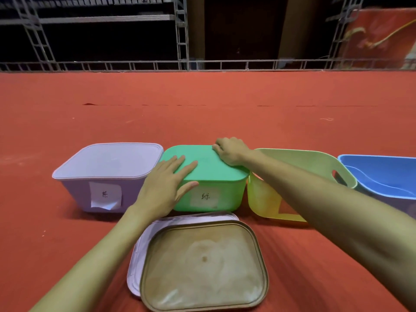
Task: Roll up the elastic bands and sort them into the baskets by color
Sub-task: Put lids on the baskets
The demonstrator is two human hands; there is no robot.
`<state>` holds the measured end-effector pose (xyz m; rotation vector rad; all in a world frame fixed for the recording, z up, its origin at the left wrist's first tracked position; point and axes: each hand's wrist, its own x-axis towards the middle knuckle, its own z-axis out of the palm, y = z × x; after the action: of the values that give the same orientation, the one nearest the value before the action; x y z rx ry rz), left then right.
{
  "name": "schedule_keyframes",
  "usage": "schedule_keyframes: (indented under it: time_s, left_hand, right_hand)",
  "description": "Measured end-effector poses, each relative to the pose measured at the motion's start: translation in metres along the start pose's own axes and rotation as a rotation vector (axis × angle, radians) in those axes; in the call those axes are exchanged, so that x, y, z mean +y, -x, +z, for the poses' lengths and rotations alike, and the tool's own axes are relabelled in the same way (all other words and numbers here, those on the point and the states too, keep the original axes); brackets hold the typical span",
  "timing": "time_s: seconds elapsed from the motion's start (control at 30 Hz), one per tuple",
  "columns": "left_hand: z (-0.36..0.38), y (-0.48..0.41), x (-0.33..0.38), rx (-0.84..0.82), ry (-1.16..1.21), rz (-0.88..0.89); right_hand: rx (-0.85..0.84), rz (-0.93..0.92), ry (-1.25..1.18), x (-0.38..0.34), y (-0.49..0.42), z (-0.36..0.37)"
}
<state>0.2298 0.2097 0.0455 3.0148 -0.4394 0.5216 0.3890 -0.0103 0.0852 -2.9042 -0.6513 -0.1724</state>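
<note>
A green basket (211, 199) with a green lid (207, 165) stands in the middle of a row on the red carpet. My left hand (164, 188) lies flat on the lid's near left corner with fingers straight. My right hand (229, 152) rests on the lid's far right corner, fingers bent over its edge. A purple basket (74, 190) with its lid on stands to the left. A yellow basket (263, 197) and a blue basket (382, 176) stand open to the right. No elastic bands are visible.
Two loose lids lie stacked in front of me, a tan one (204, 266) on top of a pale purple one (139, 248). Red carpet (202, 113) stretches beyond the baskets to a metal truss frame (182, 41) at the back.
</note>
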Motion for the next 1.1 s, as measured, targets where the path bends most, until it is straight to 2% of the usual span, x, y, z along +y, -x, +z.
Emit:
schedule_keyframes:
  time_s: [0.07, 0.1, 0.2, 0.23, 0.27, 0.33, 0.4, 0.43, 0.5, 0.6, 0.67, 0.73, 0.87, 0.93, 1.0, 1.1]
  left_hand:
    - [-0.01, 0.004, 0.006, 0.003, 0.02, -0.003]
    - [-0.018, 0.011, 0.012, 0.021, 0.051, 0.006]
    - [-0.048, 0.06, 0.039, 0.154, 0.222, 0.059]
    - [-0.063, 0.081, 0.053, 0.138, 0.302, 0.096]
    - [-0.07, 0.105, 0.064, 0.076, 0.388, 0.141]
    - [-0.075, 0.148, 0.083, -0.152, 0.428, 0.19]
    - [-0.065, 0.175, 0.09, -0.283, 0.349, 0.17]
    - [-0.06, 0.183, 0.091, -0.334, 0.344, 0.127]
    - [-0.057, 0.189, 0.092, -0.422, 0.361, 0.035]
    - [-0.062, 0.185, 0.099, -0.418, 0.293, 0.026]
    - [-0.073, 0.183, 0.107, -0.32, 0.227, 0.042]
    - [-0.09, 0.174, 0.118, -0.091, 0.189, 0.078]
    - [-0.115, 0.118, 0.153, 0.263, 0.3, 0.183]
    - [-0.119, 0.08, 0.168, 0.428, 0.301, 0.172]
    - [-0.116, 0.043, 0.192, 0.564, 0.231, 0.108]
    - [-0.091, 0.012, 0.234, 0.547, 0.092, 0.151]
  right_hand:
    - [0.026, -0.012, 0.07, -0.006, 0.012, -0.016]
    - [0.113, -0.031, 0.083, -0.012, 0.022, -0.026]
    - [0.548, -0.209, -0.206, -0.036, 0.089, -0.037]
    - [0.624, -0.314, -0.321, -0.045, 0.13, -0.034]
    - [0.604, -0.415, -0.395, -0.052, 0.175, -0.029]
    - [0.344, -0.563, -0.39, -0.057, 0.259, -0.008]
    - [0.012, -0.583, -0.231, -0.053, 0.313, 0.021]
    - [-0.045, -0.577, -0.192, -0.048, 0.327, 0.034]
    - [-0.002, -0.571, -0.194, -0.04, 0.337, 0.049]
    - [0.054, -0.567, -0.211, -0.032, 0.346, 0.041]
    - [0.107, -0.564, -0.209, -0.024, 0.356, 0.023]
    - [0.215, -0.522, -0.196, -0.011, 0.363, -0.004]
    - [0.411, -0.411, -0.205, 0.036, 0.356, -0.061]
    - [0.499, -0.359, -0.298, 0.061, 0.34, -0.086]
    - [0.489, -0.244, -0.417, 0.094, 0.316, -0.113]
    - [0.368, -0.047, -0.57, 0.149, 0.27, -0.138]
